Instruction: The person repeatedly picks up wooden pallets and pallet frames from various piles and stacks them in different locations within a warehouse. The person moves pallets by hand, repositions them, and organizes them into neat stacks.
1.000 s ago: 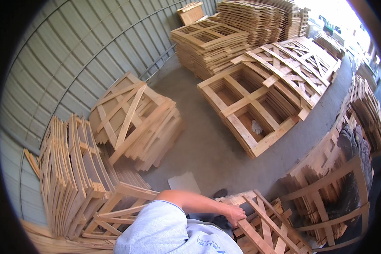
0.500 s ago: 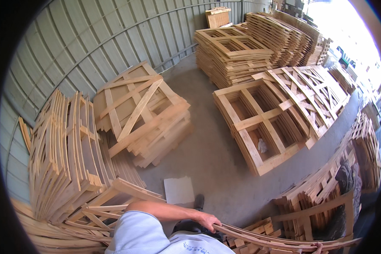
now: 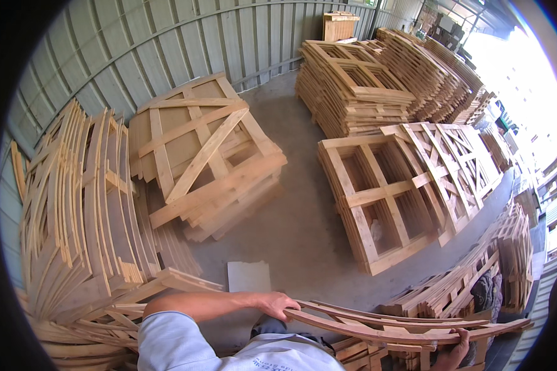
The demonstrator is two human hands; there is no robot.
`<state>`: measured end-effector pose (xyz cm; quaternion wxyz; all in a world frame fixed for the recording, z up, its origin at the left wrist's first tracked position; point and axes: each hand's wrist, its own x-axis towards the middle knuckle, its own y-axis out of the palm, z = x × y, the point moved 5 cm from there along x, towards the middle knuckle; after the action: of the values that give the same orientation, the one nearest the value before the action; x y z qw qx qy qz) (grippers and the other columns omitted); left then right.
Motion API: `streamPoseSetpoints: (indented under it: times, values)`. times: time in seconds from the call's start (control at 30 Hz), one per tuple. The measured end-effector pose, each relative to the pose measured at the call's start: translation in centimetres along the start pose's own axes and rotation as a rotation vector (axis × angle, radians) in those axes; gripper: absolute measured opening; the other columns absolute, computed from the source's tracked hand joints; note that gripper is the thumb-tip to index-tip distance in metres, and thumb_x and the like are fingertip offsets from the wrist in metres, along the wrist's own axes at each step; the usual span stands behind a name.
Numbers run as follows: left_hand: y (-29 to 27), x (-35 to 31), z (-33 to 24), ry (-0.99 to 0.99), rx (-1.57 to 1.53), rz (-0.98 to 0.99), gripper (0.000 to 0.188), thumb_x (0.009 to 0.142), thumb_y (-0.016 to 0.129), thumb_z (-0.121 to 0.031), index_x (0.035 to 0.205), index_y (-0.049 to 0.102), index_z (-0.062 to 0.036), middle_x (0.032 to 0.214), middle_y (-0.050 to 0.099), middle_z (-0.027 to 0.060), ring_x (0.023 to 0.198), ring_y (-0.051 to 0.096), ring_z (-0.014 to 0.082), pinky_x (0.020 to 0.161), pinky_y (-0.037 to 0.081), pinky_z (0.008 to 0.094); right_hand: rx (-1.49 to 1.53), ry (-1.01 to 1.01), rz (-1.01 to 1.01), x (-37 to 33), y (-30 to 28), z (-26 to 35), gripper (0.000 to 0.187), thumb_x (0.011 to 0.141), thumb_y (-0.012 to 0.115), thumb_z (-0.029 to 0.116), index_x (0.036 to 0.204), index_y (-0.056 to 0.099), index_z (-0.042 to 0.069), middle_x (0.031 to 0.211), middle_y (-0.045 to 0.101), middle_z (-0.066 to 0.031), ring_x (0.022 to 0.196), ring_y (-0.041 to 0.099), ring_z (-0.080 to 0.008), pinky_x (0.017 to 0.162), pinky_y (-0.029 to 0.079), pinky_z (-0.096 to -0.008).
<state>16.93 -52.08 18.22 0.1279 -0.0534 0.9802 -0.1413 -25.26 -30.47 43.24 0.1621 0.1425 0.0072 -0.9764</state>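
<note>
Across the front of my body I hold a wooden slatted frame point(image 3: 377, 334), tilted so that mostly its long edge shows. My left hand point(image 3: 279, 305) is closed round the frame's left end, with the arm stretched across in front of me. Further right, my right hand point(image 3: 455, 350) grips the near edge from below, its fingers curled over the wood. Part of the frame's slats is hidden behind its near rail. Underneath it lie more wooden pieces point(image 3: 354, 352).
Stacked wooden frames point(image 3: 387, 204) stand ahead to the right, with taller stacks point(image 3: 353, 93) behind. A pile of braced panels point(image 3: 207, 145) sits ahead left. Upright frames point(image 3: 96, 204) lean near the metal wall point(image 3: 161, 43). A pale sheet point(image 3: 249, 277) lies on the concrete floor point(image 3: 291, 229).
The held frame has risen and come further into view, showing more of its slats. Both hands have moved up with it, the left one also slightly leftward. The view has shifted.
</note>
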Motion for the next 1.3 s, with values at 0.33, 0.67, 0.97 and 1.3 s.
streamPoseSetpoints:
  times: [0.33,0.67,0.97,1.3]
  values:
    - [1.7,-8.3,3.3,-0.104,-0.093,-0.229,0.055,0.078,0.072,-0.028,0.126,0.056,-0.0071,0.119,0.062,0.018,0.107,0.061,0.0344,0.092,0.049,0.0413,0.015,-0.136,0.213,-1.0,14.0,-0.8,0.019,0.074,0.065,0.009,0.089,0.064,-0.002,0.086,0.061,-0.0078,0.087,0.058,-0.0209,0.084,0.045,-0.0319]
    - [5.2,-9.5,1.7,-0.079,-0.146,-0.715,0.061,0.082,0.073,-0.033,0.133,0.051,-0.0078,0.126,0.059,0.0154,0.114,0.058,0.0329,0.099,0.047,0.0391,-0.006,-0.316,0.52,-9.0,32.1,5.5,0.036,0.075,0.064,0.009,0.107,0.058,-0.006,0.098,0.06,-0.0113,0.09,0.058,-0.0213,0.085,0.047,-0.0325]
    - [1.3,-6.8,-3.7,0.027,0.032,-1.322,0.068,0.071,0.081,-0.015,0.131,0.05,-0.0031,0.125,0.058,0.0176,0.114,0.057,0.0365,0.099,0.047,0.0415,0.064,-0.56,0.967,-18.3,38.5,15.4,0.051,0.073,0.059,0.012,0.118,0.051,-0.01,0.103,0.06,-0.0155,0.097,0.058,-0.0236,0.087,0.048,-0.0338]
    - [-4.0,-0.7,-12.0,-0.179,0.43,-1.9,0.081,0.061,0.085,-0.013,0.13,0.048,0.0034,0.12,0.055,0.0215,0.107,0.055,0.0408,0.098,0.045,0.0446,0.409,-0.514,1.68,-14.6,40.5,24.9,0.084,0.068,0.066,0.018,0.139,0.028,-0.007,0.124,0.048,-0.018,0.112,0.053,-0.0248,0.105,0.044,-0.0331]
